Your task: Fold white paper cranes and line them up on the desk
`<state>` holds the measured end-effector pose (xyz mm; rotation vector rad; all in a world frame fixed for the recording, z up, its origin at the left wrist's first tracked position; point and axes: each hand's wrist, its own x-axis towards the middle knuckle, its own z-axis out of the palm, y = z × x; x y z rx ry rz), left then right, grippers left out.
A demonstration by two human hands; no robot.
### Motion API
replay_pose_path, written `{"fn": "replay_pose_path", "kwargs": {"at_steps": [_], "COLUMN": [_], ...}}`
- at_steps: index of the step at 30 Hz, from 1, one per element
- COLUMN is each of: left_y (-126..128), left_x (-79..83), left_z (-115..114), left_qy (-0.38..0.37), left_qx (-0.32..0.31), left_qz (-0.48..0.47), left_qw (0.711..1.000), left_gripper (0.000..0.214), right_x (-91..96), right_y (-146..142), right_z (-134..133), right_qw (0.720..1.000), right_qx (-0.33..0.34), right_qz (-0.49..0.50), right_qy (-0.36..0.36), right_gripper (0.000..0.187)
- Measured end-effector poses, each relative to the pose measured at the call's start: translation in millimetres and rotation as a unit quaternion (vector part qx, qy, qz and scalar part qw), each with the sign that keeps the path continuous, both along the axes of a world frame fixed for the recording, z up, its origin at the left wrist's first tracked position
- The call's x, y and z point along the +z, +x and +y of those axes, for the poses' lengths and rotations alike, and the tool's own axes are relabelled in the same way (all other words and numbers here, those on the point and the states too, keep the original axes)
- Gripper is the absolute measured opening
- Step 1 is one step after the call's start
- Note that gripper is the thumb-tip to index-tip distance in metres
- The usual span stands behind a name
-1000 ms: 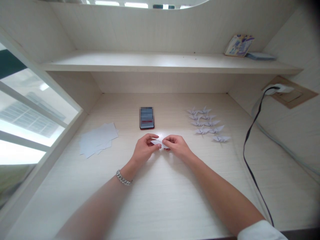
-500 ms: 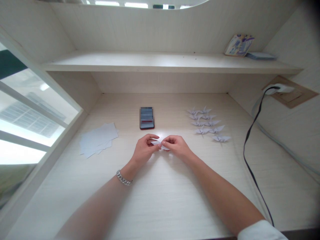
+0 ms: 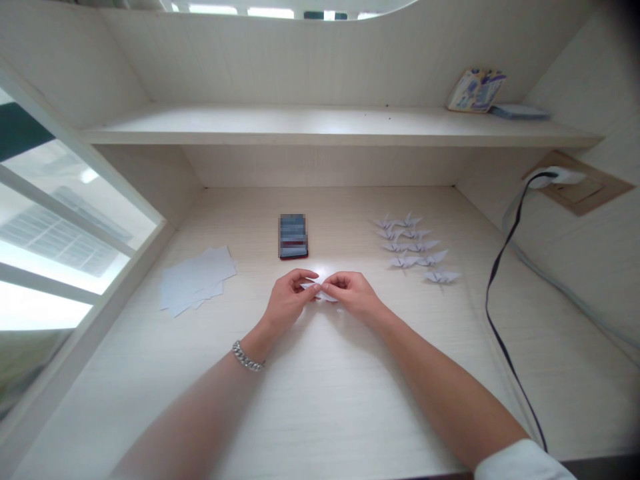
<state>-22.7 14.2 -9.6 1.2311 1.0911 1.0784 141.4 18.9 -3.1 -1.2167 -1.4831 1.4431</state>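
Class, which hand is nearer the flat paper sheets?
Left. The left hand is to the right of the paper sheets; the right hand is farther off, beyond it.

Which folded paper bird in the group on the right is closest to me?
The folded paper bird at the group's near end: it has no partner beside it, while the others sit in pairs farther back.

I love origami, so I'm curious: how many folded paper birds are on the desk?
9, all on the right of the desk: four pairs in rows, then a single bird in front. Some overlap, so one could be hidden. The held paper isn't counted.
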Motion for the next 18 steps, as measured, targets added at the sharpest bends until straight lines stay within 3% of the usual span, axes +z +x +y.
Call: {"fn": "replay_pose_path", "kwargs": {"at_steps": [8, 18], "left_y": [-0.4, -1.7], "left_x": [0.0, -3.6], "left_z": [2.8, 3.8], "left_qy": [-0.003, 0.011], "left_qx": [0.026, 0.024], "left_qz": [0.001, 0.033], "left_qw": [1.000, 0.999], "left_gripper": [0.031, 0.028], "right_x": [-2.6, 2.1], "right_y": [0.1, -0.8], "right_z": [4.6, 1.6], "right_qw": [0.998, 1.000], "right_qx": [-0.018, 0.000], "right_qz": [0.042, 0.002], "right_qy": [-0.036, -0.010], "right_gripper": [0.025, 0.024]}}
